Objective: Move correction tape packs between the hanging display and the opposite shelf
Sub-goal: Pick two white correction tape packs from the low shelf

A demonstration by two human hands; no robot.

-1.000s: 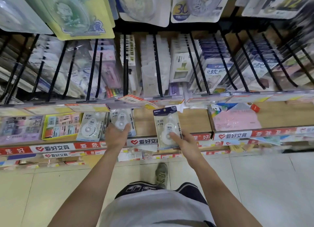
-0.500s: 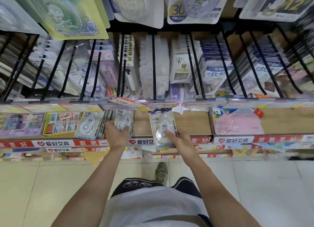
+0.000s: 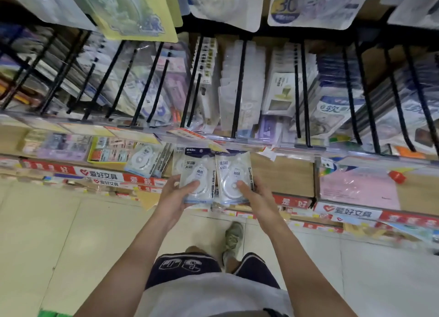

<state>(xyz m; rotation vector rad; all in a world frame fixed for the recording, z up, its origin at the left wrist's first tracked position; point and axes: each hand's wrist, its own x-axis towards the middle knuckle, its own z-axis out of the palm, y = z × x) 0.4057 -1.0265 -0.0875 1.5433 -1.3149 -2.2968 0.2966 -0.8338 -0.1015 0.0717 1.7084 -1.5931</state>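
Both bare forearms are reaching forward and converging. The left hand point(image 3: 174, 199) and right hand point(image 3: 257, 198) are sitting side by side, palms turned inward, thumbs lying forward on top; the fingers are seemingly curling underneath, mostly hidden from view.

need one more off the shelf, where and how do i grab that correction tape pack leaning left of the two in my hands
Take the leaning pack by its lower edge, coming from the front and below. It is a flat blister card tilted against the packs beside it on the shelf, so thumb on the face and fingers behind should pinch it. Both the left hand and right hand already hold packs.
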